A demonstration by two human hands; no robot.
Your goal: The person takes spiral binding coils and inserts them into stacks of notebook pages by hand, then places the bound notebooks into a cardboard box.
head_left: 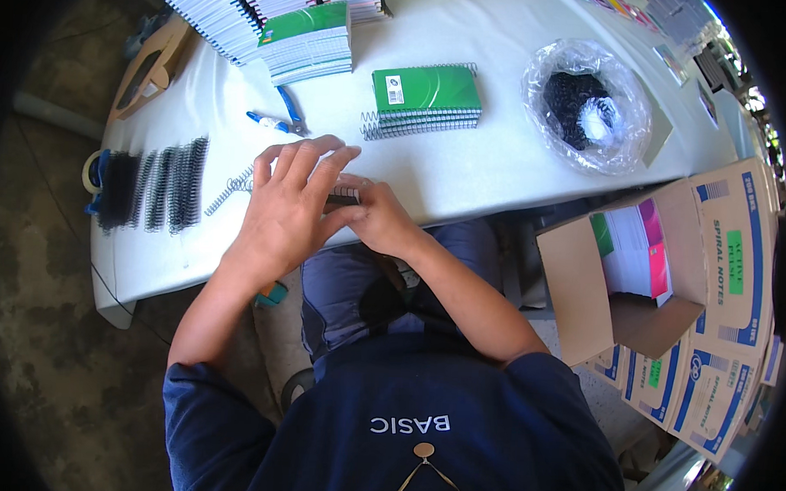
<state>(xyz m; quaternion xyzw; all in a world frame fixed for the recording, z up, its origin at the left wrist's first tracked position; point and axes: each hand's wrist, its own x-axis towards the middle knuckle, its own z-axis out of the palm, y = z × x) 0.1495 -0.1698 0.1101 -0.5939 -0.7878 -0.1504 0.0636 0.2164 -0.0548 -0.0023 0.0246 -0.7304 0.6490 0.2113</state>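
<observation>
A small notebook [344,195] sits at the table's near edge, mostly covered by my hands; only a strip of its edge with dark binding shows. My right hand [384,217] grips its right end, thumb and fingers closed round it. Arched over its left part is my left hand [284,205], thumb toward the near side and fingers bent over the far side. A loose black wire spiral [229,191] sticks out to the left from beneath my left hand. How far the spiral is threaded into the notebook is hidden.
Beyond my hands lie blue-handled pliers [280,120]. Green spiral notebooks [426,89] are stacked farther back, near another notebook pile [306,43]. Black spirals [166,186] stand left; a plastic bag [627,124] of coils sits right. An open carton [582,287] holds notebooks.
</observation>
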